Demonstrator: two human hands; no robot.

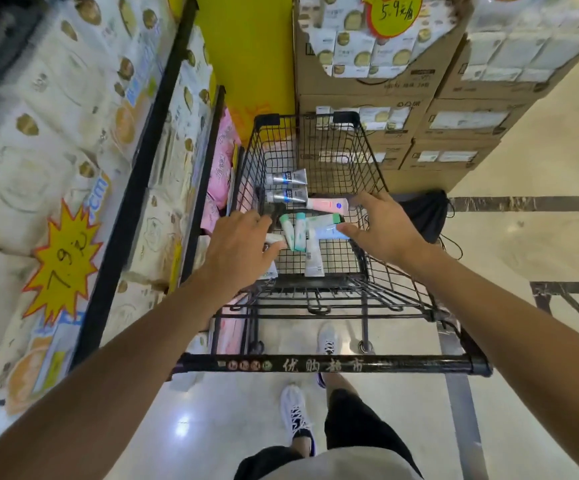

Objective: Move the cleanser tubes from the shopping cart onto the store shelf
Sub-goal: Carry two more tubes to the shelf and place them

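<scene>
Cleanser tubes (300, 233), white, mint-capped and silver plastic, lie scattered in a black wire shopping cart (319, 188); the left hand (237, 244) pinches one white tube, the right hand (379, 226) reaches in, fingers spread.

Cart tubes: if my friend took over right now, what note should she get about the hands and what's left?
Left hand: down in the cart, fingers on a white tube; a firm grip isn't clear.
Right hand: fingers spread, touching a pale blue tube, not gripping.
Tubes: all in the cart basket. Two grey tubes at the far left, a pink tube in the middle, green-capped tubes near the hands.
Done: no tube visible on the shelf.
Left: lift every tube out and shelve it on the left.
</scene>
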